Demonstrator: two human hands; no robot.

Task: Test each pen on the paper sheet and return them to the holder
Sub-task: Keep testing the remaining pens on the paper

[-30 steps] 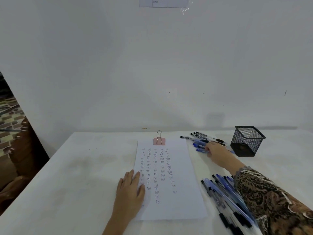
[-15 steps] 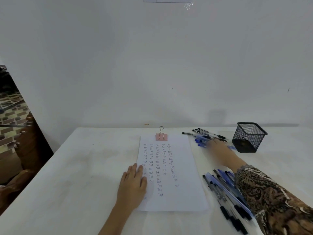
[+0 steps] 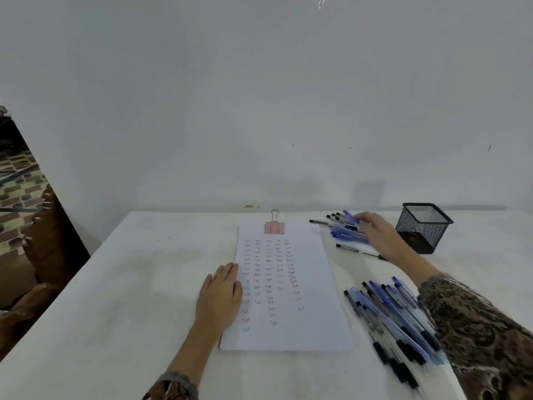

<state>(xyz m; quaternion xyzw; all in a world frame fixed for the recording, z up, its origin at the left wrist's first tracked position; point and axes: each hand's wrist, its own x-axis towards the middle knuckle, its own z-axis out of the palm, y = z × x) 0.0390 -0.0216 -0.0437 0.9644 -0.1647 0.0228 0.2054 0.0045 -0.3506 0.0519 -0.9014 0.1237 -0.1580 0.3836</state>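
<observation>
Now | left fingers (image 3: pixel 230 272) flat on sheet (image 3: pixel 314 284) edge | right fingers (image 3: pixel 365 220) on pens (image 3: pixel 344 233), grip unclear

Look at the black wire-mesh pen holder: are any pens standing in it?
No, nothing rises out of the black wire-mesh pen holder; the blue and black pens lie on the white table beside it.

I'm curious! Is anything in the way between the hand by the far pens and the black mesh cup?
Nothing visible. The right hand is at the far pens, and the mesh pen holder stands right beside it, its top open.
</observation>
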